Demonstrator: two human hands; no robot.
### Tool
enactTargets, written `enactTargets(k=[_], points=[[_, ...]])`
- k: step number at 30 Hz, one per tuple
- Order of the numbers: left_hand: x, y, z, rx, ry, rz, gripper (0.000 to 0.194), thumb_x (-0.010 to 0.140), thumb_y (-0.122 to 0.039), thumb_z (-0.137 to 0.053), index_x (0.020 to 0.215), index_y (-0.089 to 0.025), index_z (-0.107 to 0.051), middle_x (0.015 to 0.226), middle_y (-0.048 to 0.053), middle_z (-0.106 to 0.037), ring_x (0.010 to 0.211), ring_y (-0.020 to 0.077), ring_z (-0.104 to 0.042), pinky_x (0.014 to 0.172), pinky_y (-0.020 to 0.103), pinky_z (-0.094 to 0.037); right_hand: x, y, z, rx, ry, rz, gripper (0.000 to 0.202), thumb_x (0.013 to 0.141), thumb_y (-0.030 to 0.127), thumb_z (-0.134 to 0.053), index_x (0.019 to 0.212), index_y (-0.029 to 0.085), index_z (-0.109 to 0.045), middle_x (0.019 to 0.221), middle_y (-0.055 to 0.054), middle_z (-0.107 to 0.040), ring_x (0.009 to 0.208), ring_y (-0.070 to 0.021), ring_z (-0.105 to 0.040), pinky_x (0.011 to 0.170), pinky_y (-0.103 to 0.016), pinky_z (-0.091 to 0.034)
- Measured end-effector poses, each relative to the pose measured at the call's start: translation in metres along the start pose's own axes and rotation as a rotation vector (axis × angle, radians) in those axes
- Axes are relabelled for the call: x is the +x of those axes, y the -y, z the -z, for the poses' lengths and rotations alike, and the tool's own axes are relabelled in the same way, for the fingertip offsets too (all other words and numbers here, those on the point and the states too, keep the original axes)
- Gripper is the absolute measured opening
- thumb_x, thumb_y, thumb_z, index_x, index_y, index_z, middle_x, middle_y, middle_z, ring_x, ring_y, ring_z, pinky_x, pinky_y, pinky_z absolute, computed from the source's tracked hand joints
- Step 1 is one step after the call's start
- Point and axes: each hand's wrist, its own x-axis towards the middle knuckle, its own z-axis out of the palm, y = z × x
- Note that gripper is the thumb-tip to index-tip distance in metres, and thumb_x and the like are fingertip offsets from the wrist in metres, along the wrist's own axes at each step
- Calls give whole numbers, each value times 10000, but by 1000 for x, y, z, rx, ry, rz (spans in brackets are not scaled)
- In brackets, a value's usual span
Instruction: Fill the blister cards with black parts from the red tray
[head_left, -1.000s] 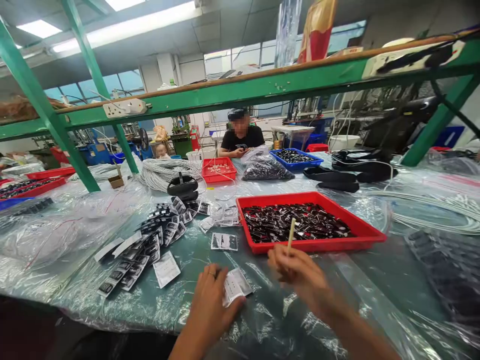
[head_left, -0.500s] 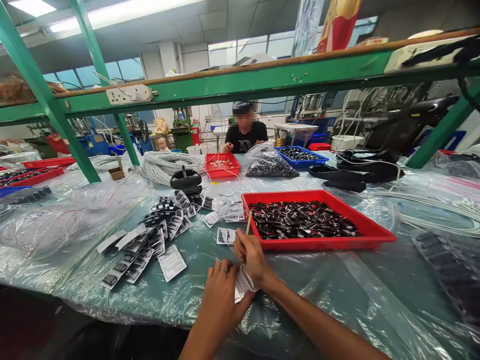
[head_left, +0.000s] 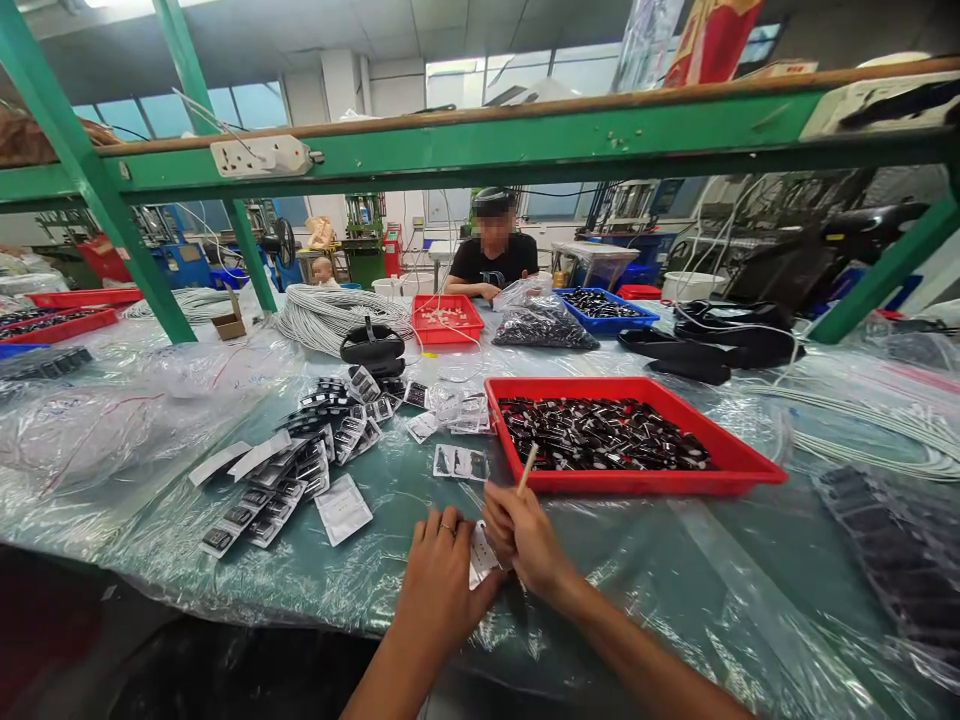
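My left hand (head_left: 442,570), with a ring on one finger, presses on a small white packet (head_left: 482,553) on the plastic-covered table, thumb along its near edge. Closed around a thin wooden stick (head_left: 528,468), my right hand (head_left: 525,535) rests at the packet's right side. The stick's upper end points up towards the red tray. Beyond my hands lies a white blister strip (head_left: 459,462) with dark pieces. To the left, a single white packet (head_left: 343,509) lies near a pile of blister strips (head_left: 300,465).
A red tray (head_left: 637,484) of black parts stands just beyond my right hand. Farther back are a small red tray (head_left: 448,335), a bag of dark parts (head_left: 544,325), a blue tray (head_left: 611,325) and coiled cable (head_left: 330,318). A person (head_left: 495,255) sits opposite, below a green shelf beam (head_left: 465,155).
My right hand has shifted slightly right, and the stick now leans right instead of left. The person opposite has lowered a hand. The view has shifted slightly.
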Motion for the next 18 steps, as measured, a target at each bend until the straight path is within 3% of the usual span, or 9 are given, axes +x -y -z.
enactTargets(k=[4,9,18], points=[[0,-1,4,-41,37,13,420,827,-402,-681,1175,-186,-589,1147,102,-597,1034,308,-547,894,465,-437,-20,14,6,49,-19,14,571,812,459,-668,461,231,-280,414,104,-202,380,-55,-124,393,-257,-108],[-1,3,16,-122,63,113,597,725,-463,-777,1218,-183,-589,1176,114,-580,1079,330,-527,931,485,-417,1,16,-2,135,-34,95,580,826,489,-595,461,229,-226,412,98,-160,375,-64,-95,392,-264,-116],[-4,7,9,-175,53,164,439,728,-421,-786,1070,-178,-659,1038,96,-605,988,312,-552,869,458,-443,23,-13,-22,112,10,63,567,772,476,-677,427,228,-301,379,91,-230,357,-51,-149,395,-263,-97]])
